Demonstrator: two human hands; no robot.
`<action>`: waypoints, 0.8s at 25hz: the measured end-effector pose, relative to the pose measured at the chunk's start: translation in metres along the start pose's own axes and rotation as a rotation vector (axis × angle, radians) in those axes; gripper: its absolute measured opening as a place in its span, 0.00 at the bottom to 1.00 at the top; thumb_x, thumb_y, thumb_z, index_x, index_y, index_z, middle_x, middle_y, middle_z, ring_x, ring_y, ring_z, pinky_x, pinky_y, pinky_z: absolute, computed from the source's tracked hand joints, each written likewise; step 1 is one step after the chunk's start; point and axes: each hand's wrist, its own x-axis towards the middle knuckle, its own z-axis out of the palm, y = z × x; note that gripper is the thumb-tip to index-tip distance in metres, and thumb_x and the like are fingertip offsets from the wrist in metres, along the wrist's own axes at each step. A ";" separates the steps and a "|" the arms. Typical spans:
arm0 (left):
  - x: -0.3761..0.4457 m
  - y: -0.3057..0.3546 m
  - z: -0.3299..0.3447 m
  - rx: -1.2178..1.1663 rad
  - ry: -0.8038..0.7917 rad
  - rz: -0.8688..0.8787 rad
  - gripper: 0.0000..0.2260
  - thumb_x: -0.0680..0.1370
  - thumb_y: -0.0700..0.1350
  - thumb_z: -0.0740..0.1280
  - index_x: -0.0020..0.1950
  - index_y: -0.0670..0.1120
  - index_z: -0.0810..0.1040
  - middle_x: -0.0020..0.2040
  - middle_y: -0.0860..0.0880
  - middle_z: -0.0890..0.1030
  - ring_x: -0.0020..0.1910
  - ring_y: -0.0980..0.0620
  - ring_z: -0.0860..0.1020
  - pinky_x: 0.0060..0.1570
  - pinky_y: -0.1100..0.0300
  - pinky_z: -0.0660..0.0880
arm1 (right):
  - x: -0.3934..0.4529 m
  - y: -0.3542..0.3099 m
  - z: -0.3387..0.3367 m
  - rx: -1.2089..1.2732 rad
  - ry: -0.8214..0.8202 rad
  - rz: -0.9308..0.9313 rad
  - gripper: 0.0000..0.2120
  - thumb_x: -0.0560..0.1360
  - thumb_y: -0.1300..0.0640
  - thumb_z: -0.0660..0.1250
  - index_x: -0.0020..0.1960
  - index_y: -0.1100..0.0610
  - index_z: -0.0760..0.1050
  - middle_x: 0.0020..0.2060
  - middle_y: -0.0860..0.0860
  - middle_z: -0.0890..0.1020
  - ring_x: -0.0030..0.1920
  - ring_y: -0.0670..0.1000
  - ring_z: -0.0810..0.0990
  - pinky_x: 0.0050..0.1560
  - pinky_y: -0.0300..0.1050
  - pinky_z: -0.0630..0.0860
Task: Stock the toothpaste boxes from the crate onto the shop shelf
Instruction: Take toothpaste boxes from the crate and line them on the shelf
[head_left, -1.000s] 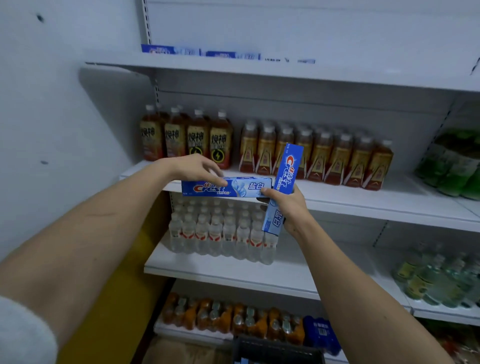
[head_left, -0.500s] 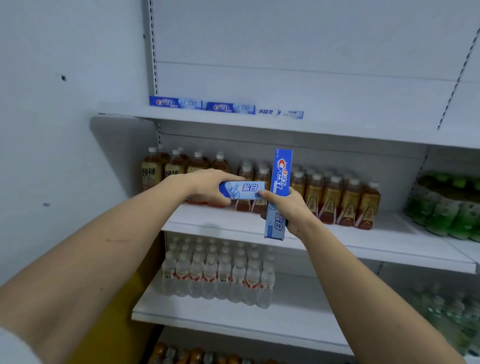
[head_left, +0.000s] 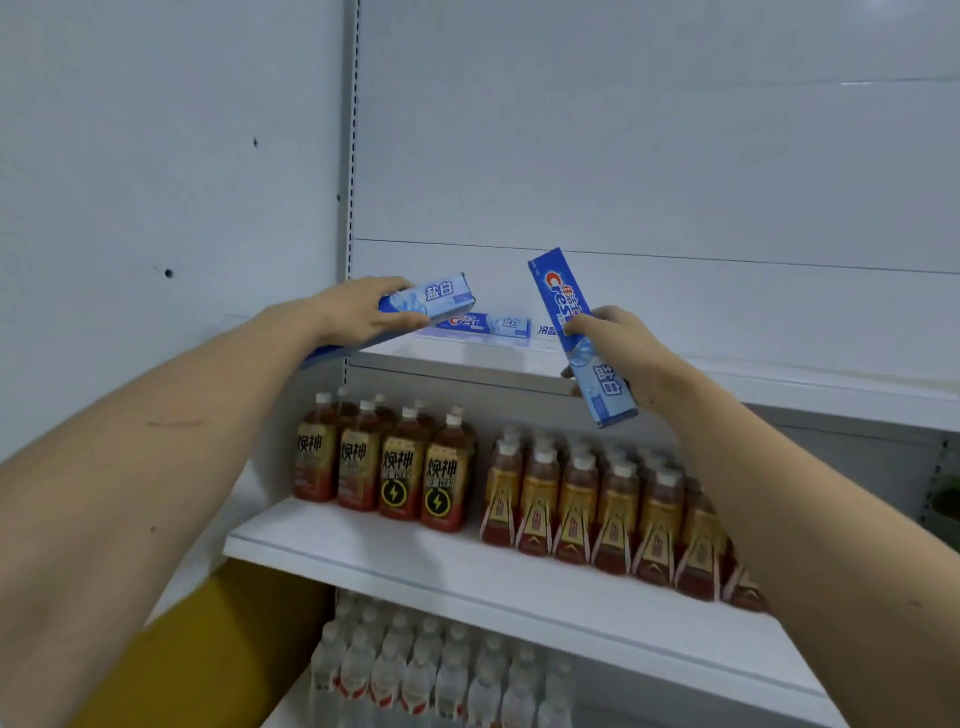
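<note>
Two hands' fingers each grasping a toothpaste box (head_left: 441, 299), white top shelf (head_left: 779, 387), grey wall (head_left: 156, 182)

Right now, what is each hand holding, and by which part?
Left hand grips a toothpaste box by its left end; right hand grips another box around its middle.

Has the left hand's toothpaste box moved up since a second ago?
Yes. The left hand has raised its toothpaste box from the tea-bottle shelf level to the top shelf.
</note>
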 end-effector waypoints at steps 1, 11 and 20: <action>0.007 -0.004 -0.005 0.005 -0.003 -0.013 0.22 0.78 0.63 0.60 0.66 0.51 0.73 0.56 0.50 0.77 0.50 0.47 0.75 0.52 0.53 0.71 | 0.011 -0.005 -0.001 -0.036 -0.004 -0.025 0.18 0.77 0.53 0.68 0.62 0.60 0.69 0.46 0.58 0.83 0.36 0.56 0.84 0.36 0.48 0.82; 0.113 -0.090 -0.001 -0.093 -0.034 -0.061 0.14 0.78 0.57 0.67 0.62 0.54 0.74 0.48 0.48 0.79 0.41 0.50 0.77 0.41 0.57 0.71 | 0.156 -0.037 0.036 -0.592 0.025 -0.135 0.20 0.71 0.46 0.75 0.58 0.50 0.74 0.47 0.52 0.83 0.41 0.51 0.83 0.42 0.46 0.80; 0.222 -0.196 0.034 0.072 -0.259 -0.063 0.17 0.77 0.56 0.68 0.65 0.56 0.73 0.50 0.50 0.78 0.48 0.47 0.77 0.57 0.48 0.73 | 0.291 -0.013 0.109 -1.125 -0.148 -0.071 0.23 0.70 0.51 0.76 0.63 0.50 0.75 0.52 0.51 0.79 0.49 0.56 0.80 0.52 0.52 0.80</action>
